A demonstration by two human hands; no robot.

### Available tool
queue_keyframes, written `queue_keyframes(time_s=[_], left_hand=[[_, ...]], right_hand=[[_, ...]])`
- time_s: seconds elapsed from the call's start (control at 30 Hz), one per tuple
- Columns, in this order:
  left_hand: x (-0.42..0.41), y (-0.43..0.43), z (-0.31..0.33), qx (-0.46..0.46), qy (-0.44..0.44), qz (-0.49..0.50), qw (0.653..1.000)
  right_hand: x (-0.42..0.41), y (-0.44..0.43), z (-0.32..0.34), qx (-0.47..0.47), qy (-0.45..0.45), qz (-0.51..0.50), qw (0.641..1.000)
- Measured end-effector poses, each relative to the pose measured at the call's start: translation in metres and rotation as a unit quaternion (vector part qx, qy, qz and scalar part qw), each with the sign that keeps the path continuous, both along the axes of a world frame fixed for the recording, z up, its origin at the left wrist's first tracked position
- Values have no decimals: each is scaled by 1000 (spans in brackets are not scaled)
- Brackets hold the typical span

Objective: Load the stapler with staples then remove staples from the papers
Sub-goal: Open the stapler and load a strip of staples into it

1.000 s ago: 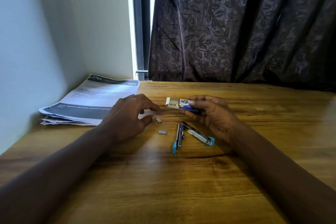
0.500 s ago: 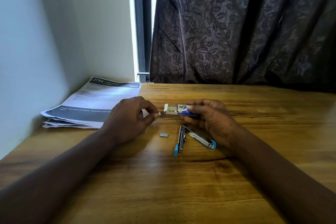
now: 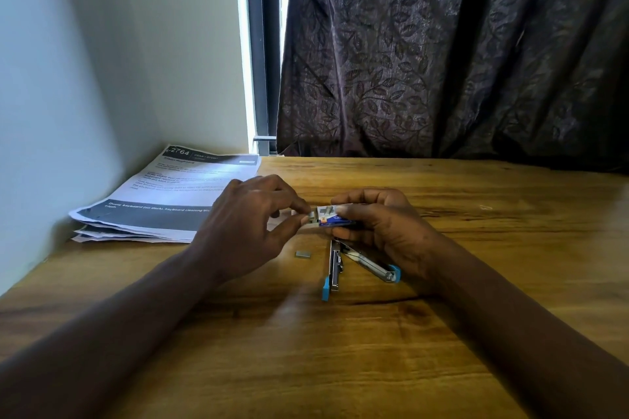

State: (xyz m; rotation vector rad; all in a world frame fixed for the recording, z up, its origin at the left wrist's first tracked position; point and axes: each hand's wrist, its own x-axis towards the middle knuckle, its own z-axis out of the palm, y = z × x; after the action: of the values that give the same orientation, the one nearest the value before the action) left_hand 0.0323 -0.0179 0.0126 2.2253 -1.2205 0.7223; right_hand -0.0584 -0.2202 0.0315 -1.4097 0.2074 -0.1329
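A small staple box point(image 3: 328, 215) is held a little above the wooden table by my right hand point(image 3: 381, 226). My left hand point(image 3: 248, 228) pinches a short strip of staples at the box's open left end. The stapler point(image 3: 343, 265), metal with blue ends, lies hinged open in a V on the table just below my right hand. One loose strip of staples point(image 3: 301, 254) lies left of it. A stack of printed papers point(image 3: 170, 197) rests at the far left by the wall.
The wooden table point(image 3: 340, 350) runs to a pale wall on the left and a dark leaf-patterned curtain point(image 3: 442, 61) at the back. A window frame shows between wall and curtain.
My left hand picked one staple strip off the table and brought it right to the box's open end. One strip still lies on the table. The stapler has not moved.
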Motion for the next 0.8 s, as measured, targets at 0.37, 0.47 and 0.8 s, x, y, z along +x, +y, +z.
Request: queue_keyframes(time_s=[0.37, 0.47, 0.8], left_hand=[[-6, -5, -5, -15, 68, 39, 997], [-6, -8, -6, -68, 109, 43, 991], [-3, -9, -5, -243, 380, -17, 892]], right_hand=[[-1, 0, 0, -19, 10, 22, 1000], [0, -1, 0, 13, 13, 23, 1000], [4, -4, 1, 106, -7, 7, 994]])
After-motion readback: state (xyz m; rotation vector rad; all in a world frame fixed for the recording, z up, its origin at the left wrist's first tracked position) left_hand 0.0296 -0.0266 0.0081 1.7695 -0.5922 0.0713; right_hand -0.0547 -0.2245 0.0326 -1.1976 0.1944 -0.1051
